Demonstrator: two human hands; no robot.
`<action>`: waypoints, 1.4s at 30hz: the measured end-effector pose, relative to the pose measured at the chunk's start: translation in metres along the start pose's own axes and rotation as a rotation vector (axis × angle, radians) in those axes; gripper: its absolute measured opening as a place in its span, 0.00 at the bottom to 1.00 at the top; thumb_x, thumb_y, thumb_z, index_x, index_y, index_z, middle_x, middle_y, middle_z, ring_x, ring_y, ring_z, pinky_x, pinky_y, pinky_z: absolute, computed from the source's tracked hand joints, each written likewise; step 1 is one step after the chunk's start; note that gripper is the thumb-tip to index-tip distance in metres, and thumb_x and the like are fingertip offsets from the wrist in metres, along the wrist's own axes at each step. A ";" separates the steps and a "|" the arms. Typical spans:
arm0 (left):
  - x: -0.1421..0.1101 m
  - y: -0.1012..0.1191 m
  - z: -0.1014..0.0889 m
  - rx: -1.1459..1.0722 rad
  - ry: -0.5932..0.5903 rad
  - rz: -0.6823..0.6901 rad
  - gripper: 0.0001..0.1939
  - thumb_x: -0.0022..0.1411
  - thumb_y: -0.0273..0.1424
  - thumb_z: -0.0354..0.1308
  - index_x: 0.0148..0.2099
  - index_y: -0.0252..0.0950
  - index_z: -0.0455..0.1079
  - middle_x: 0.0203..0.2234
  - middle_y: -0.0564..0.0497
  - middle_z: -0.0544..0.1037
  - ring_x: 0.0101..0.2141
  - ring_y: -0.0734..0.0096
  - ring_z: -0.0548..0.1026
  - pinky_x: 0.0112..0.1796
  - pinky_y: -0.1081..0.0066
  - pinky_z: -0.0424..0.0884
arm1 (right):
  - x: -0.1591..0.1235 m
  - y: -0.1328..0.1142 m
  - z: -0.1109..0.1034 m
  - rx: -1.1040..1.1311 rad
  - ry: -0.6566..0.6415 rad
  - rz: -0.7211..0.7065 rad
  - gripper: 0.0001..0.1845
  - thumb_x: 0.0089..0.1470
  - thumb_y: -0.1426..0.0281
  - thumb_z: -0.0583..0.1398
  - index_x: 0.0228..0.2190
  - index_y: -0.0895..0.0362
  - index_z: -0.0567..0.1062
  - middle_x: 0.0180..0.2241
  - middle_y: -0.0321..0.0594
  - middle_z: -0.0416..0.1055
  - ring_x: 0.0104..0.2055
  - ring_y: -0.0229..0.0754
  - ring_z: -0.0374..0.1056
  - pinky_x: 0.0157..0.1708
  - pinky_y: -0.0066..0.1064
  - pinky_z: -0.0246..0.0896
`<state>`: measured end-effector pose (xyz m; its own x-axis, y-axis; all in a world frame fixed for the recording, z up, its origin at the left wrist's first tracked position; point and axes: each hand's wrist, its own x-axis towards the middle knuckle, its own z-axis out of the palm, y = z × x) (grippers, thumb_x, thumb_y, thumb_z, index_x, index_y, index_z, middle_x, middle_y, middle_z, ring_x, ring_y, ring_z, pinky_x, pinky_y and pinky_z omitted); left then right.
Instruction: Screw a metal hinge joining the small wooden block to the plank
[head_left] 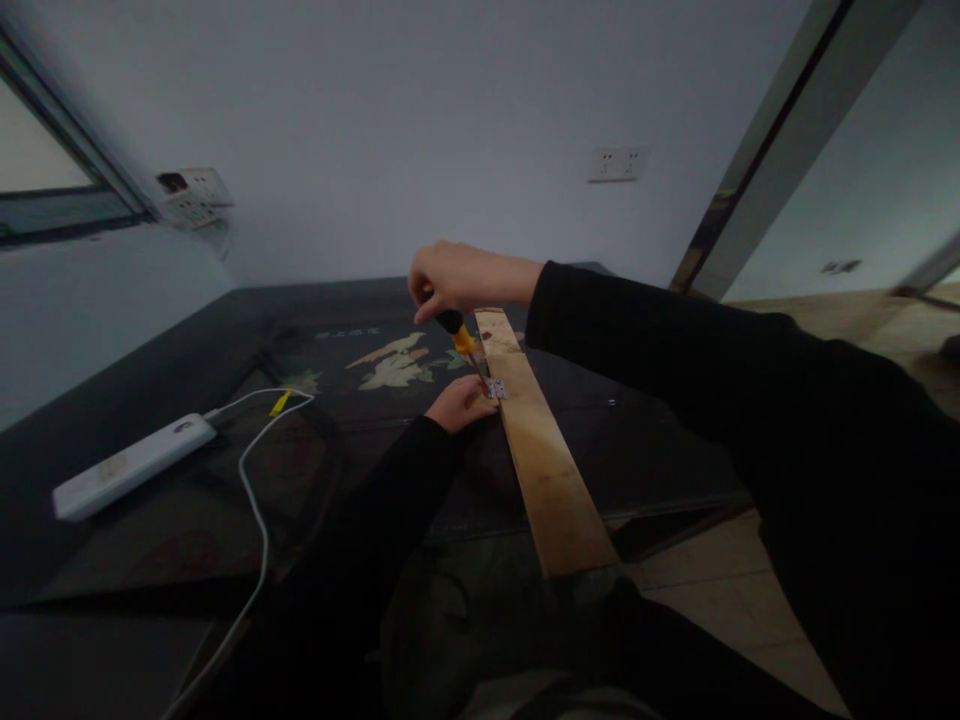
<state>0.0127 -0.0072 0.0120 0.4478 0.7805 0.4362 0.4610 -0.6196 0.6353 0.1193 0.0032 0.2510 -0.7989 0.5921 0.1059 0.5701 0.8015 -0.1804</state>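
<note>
My right hand (pixel 454 275) is wrapped around the handle of a black and yellow screwdriver (pixel 463 338). The screwdriver slants down, and its tip reaches a small silver metal hinge (pixel 497 388) at the left edge of a long wooden board (pixel 551 460). Low beside that edge, my left hand (pixel 461 403) has its fingers bent and closed at the hinge's left leaf, steadying it. The exact grip of those fingertips is partly hidden. The board lies flat, its near end sticking out past the table edge toward me.
A dark table (pixel 360 440) with a painted flower pattern (pixel 394 370) carries the work. To the left lies a white power strip (pixel 135 465), its white cable (pixel 251 480) running toward me. A wall socket (pixel 617 164) sits on the wall behind.
</note>
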 end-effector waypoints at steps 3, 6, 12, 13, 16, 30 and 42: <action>-0.002 -0.002 0.001 0.011 0.003 -0.027 0.17 0.53 0.34 0.66 0.44 0.34 0.71 0.45 0.42 0.77 0.48 0.56 0.74 0.51 0.57 0.68 | -0.001 -0.006 -0.011 0.106 -0.200 0.066 0.14 0.47 0.74 0.68 0.38 0.65 0.77 0.27 0.37 0.72 0.32 0.39 0.73 0.32 0.28 0.67; -0.004 -0.006 0.002 0.012 -0.002 -0.035 0.15 0.53 0.34 0.66 0.42 0.34 0.71 0.46 0.41 0.77 0.49 0.55 0.74 0.52 0.56 0.67 | 0.000 -0.013 -0.020 0.143 -0.367 0.136 0.17 0.47 0.78 0.66 0.42 0.67 0.76 0.28 0.36 0.73 0.32 0.39 0.74 0.31 0.28 0.68; -0.002 -0.012 0.008 -0.039 0.009 0.003 0.13 0.53 0.32 0.66 0.38 0.35 0.67 0.45 0.40 0.76 0.47 0.58 0.74 0.51 0.57 0.68 | 0.010 -0.019 -0.016 -0.194 -0.135 0.100 0.17 0.52 0.63 0.65 0.31 0.68 0.78 0.23 0.41 0.72 0.31 0.43 0.74 0.29 0.29 0.69; -0.002 -0.012 0.008 -0.047 0.010 0.009 0.13 0.53 0.32 0.66 0.38 0.35 0.66 0.45 0.41 0.76 0.46 0.58 0.74 0.50 0.57 0.68 | 0.013 -0.017 -0.013 -0.225 -0.063 0.066 0.18 0.51 0.62 0.66 0.30 0.68 0.78 0.22 0.41 0.71 0.31 0.44 0.74 0.28 0.30 0.69; -0.001 -0.008 0.007 -0.051 0.011 0.002 0.14 0.52 0.32 0.66 0.37 0.35 0.66 0.43 0.42 0.76 0.46 0.58 0.74 0.49 0.58 0.68 | 0.021 -0.009 -0.005 -0.151 0.036 -0.013 0.16 0.46 0.65 0.69 0.32 0.67 0.79 0.22 0.41 0.71 0.34 0.47 0.74 0.29 0.29 0.68; -0.007 -0.014 0.001 -0.073 -0.002 -0.089 0.15 0.52 0.34 0.67 0.38 0.36 0.66 0.43 0.45 0.76 0.46 0.59 0.74 0.50 0.59 0.67 | -0.032 0.017 -0.036 0.005 -0.041 0.073 0.19 0.53 0.64 0.65 0.43 0.64 0.78 0.37 0.46 0.77 0.33 0.42 0.75 0.35 0.31 0.68; -0.012 -0.007 -0.011 0.088 -0.037 -0.107 0.14 0.54 0.35 0.64 0.41 0.37 0.68 0.41 0.47 0.76 0.44 0.59 0.73 0.48 0.60 0.67 | -0.041 0.037 -0.033 0.002 -0.069 0.108 0.24 0.53 0.60 0.64 0.47 0.63 0.77 0.39 0.47 0.77 0.35 0.43 0.75 0.35 0.32 0.68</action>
<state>-0.0042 -0.0111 0.0098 0.4196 0.8401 0.3438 0.5727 -0.5389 0.6177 0.1792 0.0115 0.2719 -0.7440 0.6679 0.0183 0.6533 0.7330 -0.1894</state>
